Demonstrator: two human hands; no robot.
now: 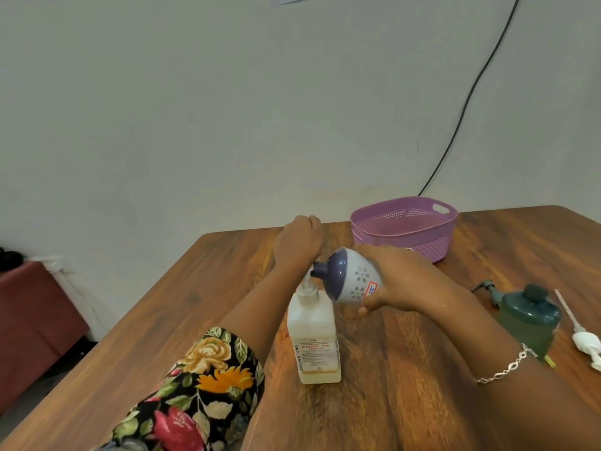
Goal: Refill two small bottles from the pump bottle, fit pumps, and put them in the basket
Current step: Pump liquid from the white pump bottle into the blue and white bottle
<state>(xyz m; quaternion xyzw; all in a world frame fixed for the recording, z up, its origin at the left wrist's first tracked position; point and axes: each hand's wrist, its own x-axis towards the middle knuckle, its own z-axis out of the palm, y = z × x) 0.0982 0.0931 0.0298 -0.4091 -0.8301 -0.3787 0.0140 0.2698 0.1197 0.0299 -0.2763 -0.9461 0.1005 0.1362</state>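
Filling under way, as I watch from the remote desk: the right hand point(400, 278) wraps its fingers and thumb round the white bottle point(353, 276), which it holds tipped on its side above the table point(406, 369). The bottle's dark open neck points at the spout of the pump bottle point(313, 336) and sits just beside it.

The left hand point(300, 236) hangs over the pump head with its wrist close above it. Only the back of that hand shows, so I cannot tell whether its fingers are curled or straight, or whether it presses the pump. The pump bottle stands upright near the middle of the table, holding pale yellow liquid.

By my reading the job is in its early half. This looks like the filling step for the white bottle, and I cannot see how much has gone in. The green bottle point(527, 320) stands to the right, near the right forearm. I cannot tell whether it holds liquid.

A dark pump point(487, 286) lies just beside the green bottle and does not appear to be fitted. A white pump point(583, 340) lies loose further right, near the table's edge.

The basket point(406, 234) sits at the far side of the table with no bottle showing in it. Left to do, as I judge it: finish the filling, screw on both pumps and set both bottles in the basket.
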